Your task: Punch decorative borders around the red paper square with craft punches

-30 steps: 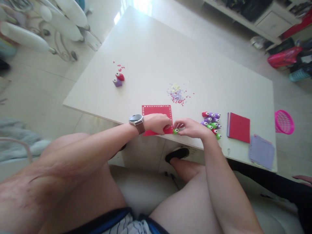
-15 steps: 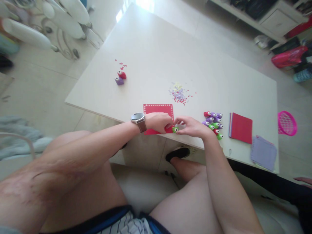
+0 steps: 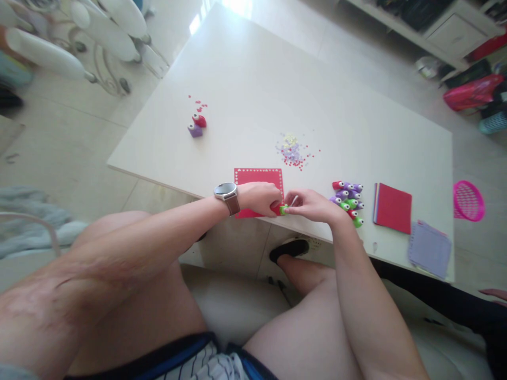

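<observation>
We press a green punch [image 3: 282, 210] against the red card's [image 3: 255, 176] right edge, grasping it in our right hand [image 3: 312, 205]. Our left hand [image 3: 259, 197] curls over the card; we cannot tell whether it pinches it. Paper confetti [image 3: 292, 153] lies beyond on the white table [image 3: 340, 116].

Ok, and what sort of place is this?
Probably a room in a home, perhaps a living room: there's a pale seat, possibly a sofa, at the white table, a white cabinet with a drawer beyond it, and a tiled floor.
</observation>
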Demonstrator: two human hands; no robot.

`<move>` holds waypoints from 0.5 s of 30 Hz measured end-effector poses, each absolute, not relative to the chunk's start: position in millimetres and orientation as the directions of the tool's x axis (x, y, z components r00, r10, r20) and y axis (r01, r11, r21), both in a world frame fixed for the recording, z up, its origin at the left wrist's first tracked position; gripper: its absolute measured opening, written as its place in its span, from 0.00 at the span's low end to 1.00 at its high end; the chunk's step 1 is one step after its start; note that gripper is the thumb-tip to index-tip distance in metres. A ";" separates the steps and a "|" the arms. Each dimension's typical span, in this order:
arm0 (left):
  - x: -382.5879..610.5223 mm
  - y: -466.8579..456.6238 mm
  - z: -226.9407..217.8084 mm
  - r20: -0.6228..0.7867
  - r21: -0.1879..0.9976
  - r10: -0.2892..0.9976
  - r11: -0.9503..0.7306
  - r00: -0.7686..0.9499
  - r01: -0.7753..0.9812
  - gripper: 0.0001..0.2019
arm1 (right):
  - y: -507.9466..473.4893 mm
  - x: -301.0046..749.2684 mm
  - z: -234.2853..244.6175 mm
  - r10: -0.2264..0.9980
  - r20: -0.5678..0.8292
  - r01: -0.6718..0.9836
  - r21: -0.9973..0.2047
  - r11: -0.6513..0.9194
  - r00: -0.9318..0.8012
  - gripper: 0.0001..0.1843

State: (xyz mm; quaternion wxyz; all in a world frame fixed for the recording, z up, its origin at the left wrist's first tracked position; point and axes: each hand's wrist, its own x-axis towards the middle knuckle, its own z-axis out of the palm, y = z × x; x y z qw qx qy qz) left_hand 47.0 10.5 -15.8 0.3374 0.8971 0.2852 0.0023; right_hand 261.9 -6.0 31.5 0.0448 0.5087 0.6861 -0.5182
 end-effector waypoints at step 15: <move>59.7 3.2 -11.4 -0.262 0.457 0.578 -0.631 0.773 0.627 0.26 | -1.6 249.5 15.3 0.755 -0.586 0.854 -0.515 -0.069 -0.293 0.14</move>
